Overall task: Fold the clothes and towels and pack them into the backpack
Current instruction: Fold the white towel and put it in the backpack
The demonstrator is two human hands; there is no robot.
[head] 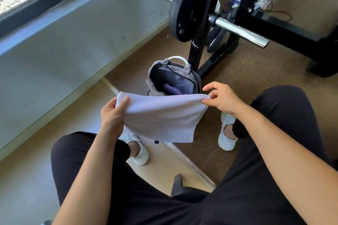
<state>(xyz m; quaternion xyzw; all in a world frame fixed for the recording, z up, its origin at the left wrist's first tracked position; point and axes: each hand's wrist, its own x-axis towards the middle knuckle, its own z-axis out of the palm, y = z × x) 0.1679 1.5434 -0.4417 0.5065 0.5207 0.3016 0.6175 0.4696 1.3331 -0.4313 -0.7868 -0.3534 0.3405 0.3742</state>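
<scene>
A white towel [161, 117], folded over, hangs in the air in front of my knees. My left hand [112, 115] grips its left top corner, thumb on the front. My right hand [222, 99] pinches its right top corner with thumb and forefinger, the other fingers spread above. Just beyond the towel a grey backpack [190, 78] stands on the floor with its main compartment unzipped. A purple garment [173, 88] lies inside it. The towel hides the backpack's lower part.
A black weight rack [206, 45] with a plate [184, 7] and a chrome bar [239, 32] stands right behind the backpack. A wall runs along the left. My white shoes [226, 133] rest on the floor below the towel. Another person's shoes and cables lie at the far right.
</scene>
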